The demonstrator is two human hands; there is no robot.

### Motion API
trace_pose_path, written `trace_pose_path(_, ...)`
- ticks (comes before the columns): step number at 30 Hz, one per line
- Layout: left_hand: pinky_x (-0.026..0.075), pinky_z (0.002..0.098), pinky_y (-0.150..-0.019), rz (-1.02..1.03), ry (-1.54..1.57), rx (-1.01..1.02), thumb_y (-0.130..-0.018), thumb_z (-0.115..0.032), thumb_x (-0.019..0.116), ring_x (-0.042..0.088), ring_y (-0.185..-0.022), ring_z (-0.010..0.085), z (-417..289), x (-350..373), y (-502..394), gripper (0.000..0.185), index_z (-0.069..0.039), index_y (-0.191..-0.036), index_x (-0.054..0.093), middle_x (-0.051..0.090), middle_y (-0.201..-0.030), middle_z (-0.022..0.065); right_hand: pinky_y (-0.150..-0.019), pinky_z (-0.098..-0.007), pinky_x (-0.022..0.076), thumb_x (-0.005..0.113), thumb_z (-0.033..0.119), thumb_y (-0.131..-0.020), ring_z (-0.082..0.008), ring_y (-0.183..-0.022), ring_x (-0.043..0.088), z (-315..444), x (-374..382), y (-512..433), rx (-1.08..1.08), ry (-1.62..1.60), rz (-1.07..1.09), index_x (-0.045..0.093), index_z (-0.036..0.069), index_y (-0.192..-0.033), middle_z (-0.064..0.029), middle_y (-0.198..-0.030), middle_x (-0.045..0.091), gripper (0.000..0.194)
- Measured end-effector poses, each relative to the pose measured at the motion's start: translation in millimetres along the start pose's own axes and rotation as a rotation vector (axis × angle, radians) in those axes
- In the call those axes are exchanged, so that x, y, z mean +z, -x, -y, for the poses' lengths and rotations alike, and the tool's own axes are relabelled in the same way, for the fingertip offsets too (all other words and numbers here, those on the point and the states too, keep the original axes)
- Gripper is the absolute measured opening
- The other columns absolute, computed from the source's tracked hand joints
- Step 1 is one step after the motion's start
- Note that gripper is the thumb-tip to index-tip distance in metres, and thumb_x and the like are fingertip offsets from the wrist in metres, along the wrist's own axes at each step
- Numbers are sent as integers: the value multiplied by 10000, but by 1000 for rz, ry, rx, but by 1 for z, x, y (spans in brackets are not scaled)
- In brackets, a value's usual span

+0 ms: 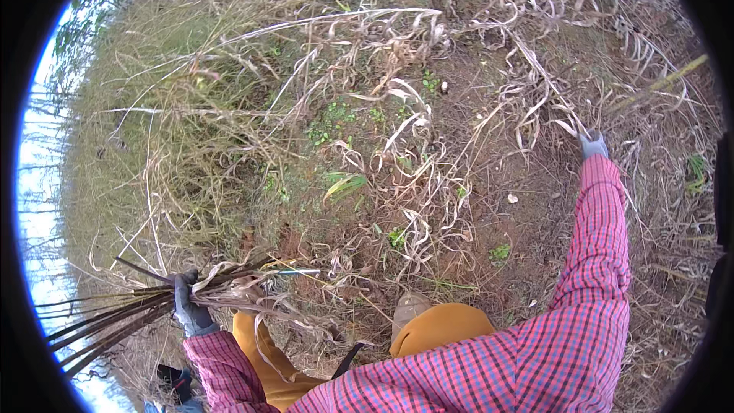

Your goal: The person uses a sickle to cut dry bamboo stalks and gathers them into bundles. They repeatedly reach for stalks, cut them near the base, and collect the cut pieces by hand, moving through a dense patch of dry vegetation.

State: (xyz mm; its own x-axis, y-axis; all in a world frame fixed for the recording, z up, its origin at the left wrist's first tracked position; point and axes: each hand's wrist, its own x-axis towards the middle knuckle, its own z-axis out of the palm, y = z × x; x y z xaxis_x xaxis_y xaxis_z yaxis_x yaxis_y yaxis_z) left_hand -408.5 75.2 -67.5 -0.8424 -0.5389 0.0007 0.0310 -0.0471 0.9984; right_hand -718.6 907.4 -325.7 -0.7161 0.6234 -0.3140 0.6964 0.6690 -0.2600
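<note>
My left hand (192,304), in a grey work glove, is closed around a bundle of long dark dry stalks (114,315) at the lower left. Withered leaves (246,292) hang from the bundle's near end. A thin, shiny strip (295,271) shows beside that end; whether I hold it is unclear. Far out to the right, my right hand (594,145), also gloved, grips the end of a pale dry stalk (539,66) with curled leaves. That stalk slants up and left across the ground. The right fingers are small and partly hidden.
Tall greenish-brown grass (189,143) stands at the left. Dry curled leaves (424,172) litter the reddish soil (504,195). A yellowish stem (659,83) slants at upper right. My boot (410,310) and mustard trousers (447,327) are below. A dark and blue object (178,384) lies lower left.
</note>
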Motion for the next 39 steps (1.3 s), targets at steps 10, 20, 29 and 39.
trace_pose_path(10, 414, 322, -824, -181, -125, -3, -858, -187, 534, 532, -822, 170, 6, 4, 6, 142, -47, -874, 512, 565, -825, 59, -851, -428, 432, 456, 448, -830, -365, -998, 554, 17, 81, 61, -34, 199, -48, 534, -22, -1047, -246, -1024, 585, 523)
trace_pose_path(20, 470, 285, -622, -288, -127, -189, -857, -265, 553, 558, -670, 149, 6, -1, 9, 220, -48, -838, 581, 587, -744, 47, -672, -418, 446, 453, 386, -849, -320, -779, 600, 143, 40, 220, -802, -95, 57, 608, 11, -902, -221, -781, 598, 409)
trace_pose_path(29, 449, 305, -706, -199, 90, -224, -790, -284, 643, 547, -737, 161, 17, -32, 10, 255, -35, -842, 630, 589, -773, 30, -839, -417, 432, 455, 378, -844, -297, -972, 559, 110, 60, 463, -1221, 661, 930, 571, 118, -1028, -172, -1000, 595, 339)
trace_pose_path(39, 414, 281, -779, -191, -31, -197, -828, -270, 579, 515, -819, 141, 27, -51, 6, 222, -63, -902, 555, 553, -840, 27, -941, -366, 358, 574, 156, -744, -246, -1132, 446, 378, -47, 314, -1515, 565, -533, 545, 104, -1110, -75, -1223, 474, 370)
